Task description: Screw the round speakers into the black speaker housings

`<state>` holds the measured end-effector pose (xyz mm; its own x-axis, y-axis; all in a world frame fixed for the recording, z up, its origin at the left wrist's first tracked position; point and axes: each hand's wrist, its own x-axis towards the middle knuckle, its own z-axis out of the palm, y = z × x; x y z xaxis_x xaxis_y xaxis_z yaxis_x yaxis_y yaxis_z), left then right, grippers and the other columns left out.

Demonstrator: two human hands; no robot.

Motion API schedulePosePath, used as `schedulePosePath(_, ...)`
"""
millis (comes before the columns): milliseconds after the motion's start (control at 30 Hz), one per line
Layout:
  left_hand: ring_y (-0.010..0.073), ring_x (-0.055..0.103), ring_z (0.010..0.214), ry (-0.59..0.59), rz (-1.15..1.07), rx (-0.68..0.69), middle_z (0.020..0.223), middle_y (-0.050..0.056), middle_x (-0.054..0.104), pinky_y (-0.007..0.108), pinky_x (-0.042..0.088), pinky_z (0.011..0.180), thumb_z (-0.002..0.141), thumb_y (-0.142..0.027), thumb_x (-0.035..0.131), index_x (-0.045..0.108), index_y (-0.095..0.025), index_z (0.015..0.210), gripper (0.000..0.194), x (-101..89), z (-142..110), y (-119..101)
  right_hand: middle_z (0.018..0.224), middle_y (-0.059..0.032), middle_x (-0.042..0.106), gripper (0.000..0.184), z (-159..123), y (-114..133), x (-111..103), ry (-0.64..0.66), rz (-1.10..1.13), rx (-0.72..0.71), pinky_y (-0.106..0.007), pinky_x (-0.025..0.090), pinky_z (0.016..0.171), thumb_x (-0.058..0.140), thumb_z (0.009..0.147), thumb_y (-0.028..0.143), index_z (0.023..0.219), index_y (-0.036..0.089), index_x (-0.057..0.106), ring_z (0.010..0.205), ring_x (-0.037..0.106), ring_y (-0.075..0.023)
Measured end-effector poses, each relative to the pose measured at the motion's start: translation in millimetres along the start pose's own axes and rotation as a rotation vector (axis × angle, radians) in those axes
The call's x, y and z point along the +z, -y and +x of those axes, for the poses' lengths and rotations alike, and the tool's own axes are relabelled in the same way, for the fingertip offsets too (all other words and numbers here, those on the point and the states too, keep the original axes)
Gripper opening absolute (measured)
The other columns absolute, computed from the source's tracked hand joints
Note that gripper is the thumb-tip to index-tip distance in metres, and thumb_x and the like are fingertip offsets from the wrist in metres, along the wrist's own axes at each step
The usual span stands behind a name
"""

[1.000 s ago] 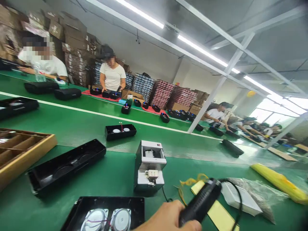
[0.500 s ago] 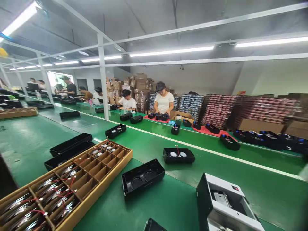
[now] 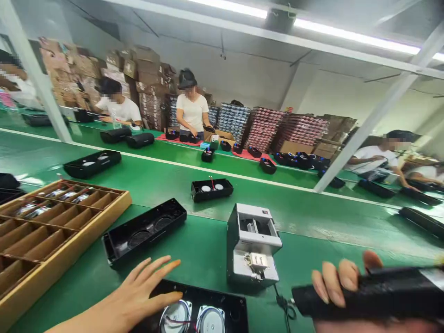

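Note:
My left hand (image 3: 138, 291) is open, fingers spread, over the near edge of a black speaker housing (image 3: 229, 305). Two round speaker drivers (image 3: 211, 320) with thin red and dark wires sit inside that housing, which the bottom of the view cuts off. I cannot tell whether my fingers touch it. At the lower right, my right hand (image 3: 338, 282) wraps round a black electric screwdriver (image 3: 378, 291), its narrow end pointing left. Between the hands, farther back, stands a grey-and-black screw feeder (image 3: 255, 245).
A cardboard box with dividers (image 3: 93, 240) holds several drivers at left. Beside it lies a black housing (image 3: 145, 231) without drivers; another housing with drivers (image 3: 212, 190) is farther back. A black cord (image 3: 287, 307) lies near the feeder. Several co-workers (image 3: 192, 111) stand or sit across the bench.
The view has swung right and down. Both my hands have come into view, the right one holding the screwdriver. More of the near speaker housing shows.

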<state>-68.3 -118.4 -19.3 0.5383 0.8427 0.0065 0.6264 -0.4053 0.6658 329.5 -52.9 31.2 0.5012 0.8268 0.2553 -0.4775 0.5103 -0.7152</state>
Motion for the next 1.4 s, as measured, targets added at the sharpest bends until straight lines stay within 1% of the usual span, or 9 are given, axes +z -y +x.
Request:
schedulePosePath(67,0.0421,0.032,0.159,0.008,0.033,0.025,0.174,0.002,0.035,0.058,0.034,0.128,0.084,-0.037,0.083,0.056,-0.046,0.152,0.074,11.4,-6,22,0.064,0.0062,0.050,0.068,8,-14,19,0.112,-0.021,-0.123,-0.025,0.038,0.039,0.065,0.075,0.086,0.114,0.031,0.071,0.045,0.038,-0.0096)
schedulePosePath(133,0.0394,0.038,0.157,0.008,0.033,0.047,0.173,0.005,0.036,0.052,0.038,0.127,0.084,-0.038,0.082,0.055,-0.043,0.154,0.075,25.9,-6,35,0.064,0.0067,0.055,0.068,11,-27,32,0.179,-0.038,-0.194,-0.025,0.039,0.040,0.060,0.081,0.085,0.117,0.029,0.069,0.044,0.042,-0.0103)
schedulePosePath(200,0.0382,0.042,0.154,0.013,0.003,0.048,0.171,0.006,0.038,0.049,0.041,0.125,0.086,-0.039,0.081,0.055,-0.042,0.154,0.073,37.3,-2,40,0.063,0.0070,0.057,0.067,12,-36,37,0.222,-0.059,-0.226,-0.026,0.040,0.039,0.056,0.084,0.085,0.118,0.028,0.067,0.042,0.044,-0.0110)
schedulePosePath(267,0.0380,0.043,0.153,0.026,-0.015,0.045,0.170,0.006,0.039,0.050,0.041,0.125,0.087,-0.040,0.080,0.055,-0.042,0.153,0.071,43.2,4,39,0.063,0.0072,0.059,0.066,11,-42,37,0.244,-0.093,-0.240,-0.027,0.041,0.039,0.056,0.085,0.084,0.118,0.028,0.066,0.041,0.045,-0.0114)
schedulePosePath(533,0.0420,0.035,0.156,0.057,0.057,0.090,0.172,0.002,0.036,0.061,0.035,0.128,0.088,-0.042,0.081,0.051,-0.048,0.155,0.073,40.7,19,27,0.062,0.0076,0.060,0.069,11,-52,43,0.278,-0.186,-0.256,-0.028,0.042,0.037,0.058,0.082,0.087,0.116,0.027,0.065,0.040,0.047,-0.0120)
schedulePosePath(767,0.0421,0.034,0.156,0.062,0.077,0.085,0.171,0.001,0.037,0.060,0.039,0.126,0.091,-0.045,0.079,0.053,-0.046,0.154,0.068,37.7,23,14,0.062,0.0080,0.058,0.069,9,-60,46,0.283,-0.237,-0.218,-0.027,0.041,0.037,0.053,0.085,0.086,0.116,0.026,0.061,0.039,0.047,-0.0115)
schedulePosePath(1000,0.0439,0.036,0.156,0.036,0.150,0.083,0.172,0.003,0.035,0.066,0.045,0.121,0.085,-0.032,0.079,0.052,-0.044,0.154,0.075,44.2,20,12,0.062,0.0075,0.059,0.074,12,-63,45,0.310,-0.273,-0.231,-0.028,0.040,0.035,0.049,0.083,0.091,0.115,0.026,0.061,0.038,0.046,-0.0128)
schedulePosePath(1167,0.0458,0.035,0.156,0.020,0.221,0.135,0.175,0.001,0.029,0.070,0.048,0.117,0.079,-0.030,0.078,0.042,-0.047,0.160,0.090,48.1,16,18,0.058,0.0078,0.057,0.074,12,-62,48,0.262,-0.274,-0.243,-0.027,0.036,0.033,0.048,0.083,0.091,0.114,0.025,0.061,0.036,0.043,-0.0124)
schedulePosePath(1400,0.0461,0.031,0.158,0.013,0.250,0.151,0.176,0.003,0.025,0.071,0.048,0.116,0.072,-0.018,0.073,0.037,-0.044,0.162,0.100,51.7,15,16,0.060,0.0081,0.058,0.074,11,-66,48,0.309,-0.284,-0.197,-0.028,0.038,0.033,0.049,0.082,0.092,0.111,0.025,0.062,0.035,0.045,-0.0125)
